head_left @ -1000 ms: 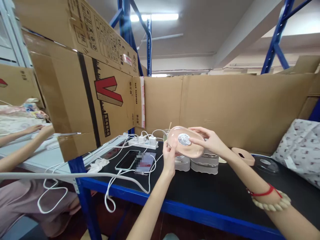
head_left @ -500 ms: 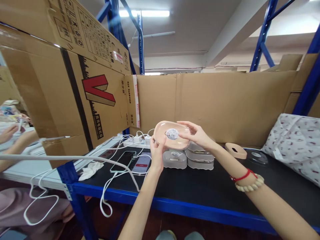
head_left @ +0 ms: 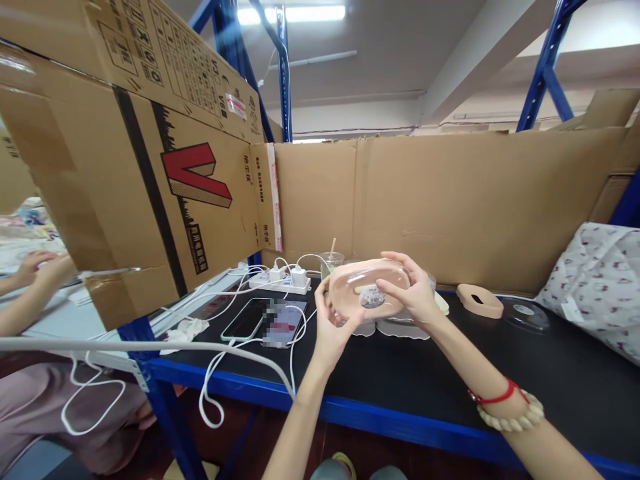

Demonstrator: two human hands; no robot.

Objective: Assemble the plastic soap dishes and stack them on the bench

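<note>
Behind the bench, a cardboard wall (head_left: pixel 475 220) is running across the view; a carton (head_left: pixel 100 160) with a red V is closing off the left side. The black bench (head_left: pixel 475 387) is carrying the goods on its blue frame. Near its right end, a patterned bag (head_left: pixel 595 287) is standing close to the wall. Grey boxes (head_left: pixel 404 329) are sitting mid-bench, mostly hidden by a pink box (head_left: pixel 367 277), which is hanging in the air above the bench, tilted face-on. The left hand (head_left: pixel 333 327) is gripping its left end, thumb on the lower front; the right hand (head_left: pixel 416 290) is grasping the right end, fingers over the top, thumb at the edge of a label (head_left: pixel 373 298) (print too small to read). To the right, a slotted pink cover (head_left: pixel 493 308) is lying just beside a clear lid (head_left: pixel 531 319). To the left, two phones (head_left: pixel 245 321) are resting among white cables.
</note>
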